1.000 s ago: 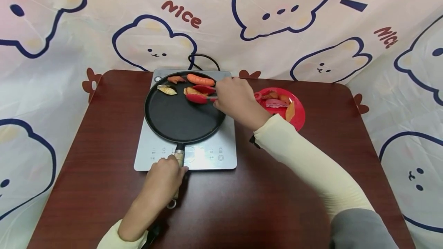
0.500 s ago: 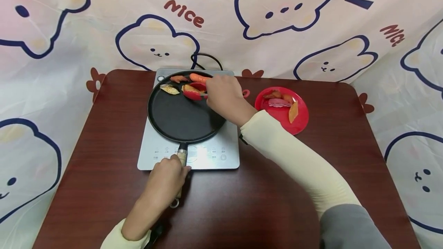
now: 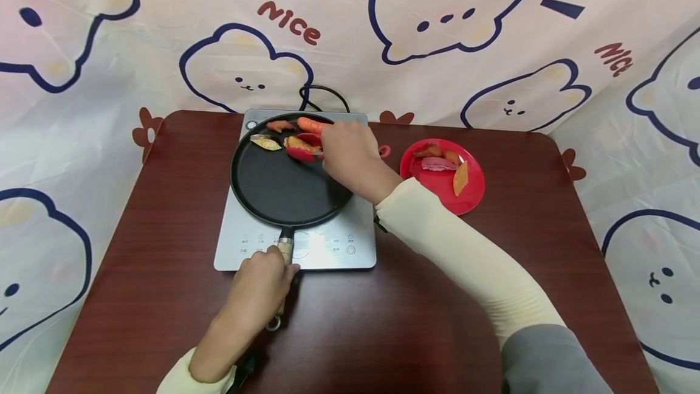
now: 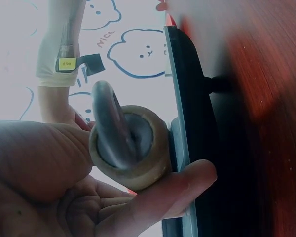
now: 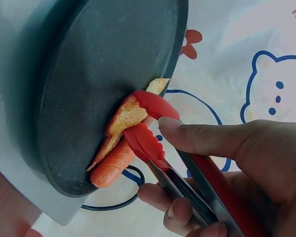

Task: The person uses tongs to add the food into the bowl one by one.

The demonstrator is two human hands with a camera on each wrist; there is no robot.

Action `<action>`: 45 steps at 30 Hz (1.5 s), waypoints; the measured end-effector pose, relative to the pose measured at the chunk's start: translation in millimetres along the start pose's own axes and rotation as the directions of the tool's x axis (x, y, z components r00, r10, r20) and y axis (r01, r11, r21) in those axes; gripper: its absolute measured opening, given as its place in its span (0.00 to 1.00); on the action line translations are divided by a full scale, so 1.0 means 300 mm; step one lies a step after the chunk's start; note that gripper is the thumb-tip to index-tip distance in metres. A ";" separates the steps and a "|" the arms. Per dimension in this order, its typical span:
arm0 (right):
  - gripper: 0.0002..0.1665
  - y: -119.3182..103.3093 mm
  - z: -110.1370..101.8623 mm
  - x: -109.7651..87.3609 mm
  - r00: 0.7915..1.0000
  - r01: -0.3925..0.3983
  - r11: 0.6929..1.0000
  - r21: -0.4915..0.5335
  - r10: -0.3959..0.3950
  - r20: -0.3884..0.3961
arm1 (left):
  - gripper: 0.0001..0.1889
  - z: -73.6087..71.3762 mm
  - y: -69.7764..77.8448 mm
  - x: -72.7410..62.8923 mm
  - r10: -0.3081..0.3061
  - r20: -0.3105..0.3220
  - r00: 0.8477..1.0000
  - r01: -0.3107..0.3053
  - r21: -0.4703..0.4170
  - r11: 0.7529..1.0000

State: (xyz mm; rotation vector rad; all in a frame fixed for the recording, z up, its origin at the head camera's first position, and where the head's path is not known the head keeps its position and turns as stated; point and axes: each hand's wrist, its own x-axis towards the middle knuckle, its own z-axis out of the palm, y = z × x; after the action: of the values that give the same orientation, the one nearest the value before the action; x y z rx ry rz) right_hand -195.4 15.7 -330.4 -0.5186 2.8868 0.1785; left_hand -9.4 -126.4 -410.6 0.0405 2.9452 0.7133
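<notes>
My left hand [image 3: 262, 284] grips the pale handle [image 4: 135, 175] of a round black frying pan [image 3: 284, 190]; the handle's end ring faces the left wrist camera. My right hand [image 3: 352, 154] holds red-tipped metal tongs [image 5: 187, 177] over the pan's far right part. Between the tong tips sits a browned piece of food [image 5: 126, 116], perhaps a chicken wing, low at the pan surface. A sausage [image 5: 111, 165] lies beside it. A yellowish piece [image 3: 265, 142] and a small reddish-brown piece [image 3: 280, 126] are also in the pan. In the head view my right hand hides much of the tongs.
The pan rests on a silver induction cooktop [image 3: 235, 251], whose black cord [image 3: 328, 88] runs behind. A red plate [image 3: 445, 196] with several food pieces stands right of it on the dark brown table [image 3: 415, 321]. A printed cloth [image 3: 350, 47] hangs behind.
My right hand and the tongs have moved left over the pan, and the browned piece has shifted slightly left with them. My left hand stays on the handle.
</notes>
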 end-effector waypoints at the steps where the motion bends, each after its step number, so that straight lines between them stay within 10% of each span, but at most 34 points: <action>1: 0.17 -0.001 0.001 -0.001 1.000 -0.002 1.000 0.002 0.002 0.004 | 0.16 -0.001 0.000 -0.001 -0.001 0.001 1.000 0.001 0.000 1.000; 10: 0.09 0.014 0.013 -0.004 1.000 0.003 0.999 0.050 -0.003 0.013 | 0.16 -0.001 0.001 -0.002 -0.007 0.001 1.000 0.007 0.000 1.000; 19: 0.25 0.093 0.003 -0.054 0.998 -0.041 0.994 0.101 0.045 -0.033 | 0.16 0.000 -0.001 0.002 0.009 -0.009 1.000 -0.009 0.010 1.000; 26: 0.53 0.238 0.010 -0.157 0.982 -0.085 0.964 0.250 0.123 -0.141 | 0.16 -0.005 0.000 0.001 0.017 -0.013 1.000 -0.016 0.016 1.000; 37: 0.57 0.594 0.137 -0.293 0.975 -0.102 0.951 0.291 0.154 -0.162 | 0.15 -0.004 0.006 0.010 0.022 -0.004 1.000 -0.022 0.018 1.000; 45: 0.52 0.655 0.269 -0.387 0.960 -0.233 0.928 0.289 0.268 -0.085 | 0.15 -0.005 0.005 0.002 0.016 -0.002 1.000 -0.016 0.024 1.000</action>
State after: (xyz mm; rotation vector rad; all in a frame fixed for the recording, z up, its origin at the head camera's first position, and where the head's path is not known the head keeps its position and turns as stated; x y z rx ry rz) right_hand -144.3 249.4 -367.3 -0.1114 3.0188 -0.2270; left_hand -10.3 -125.8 -408.8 0.0653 2.9588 0.6801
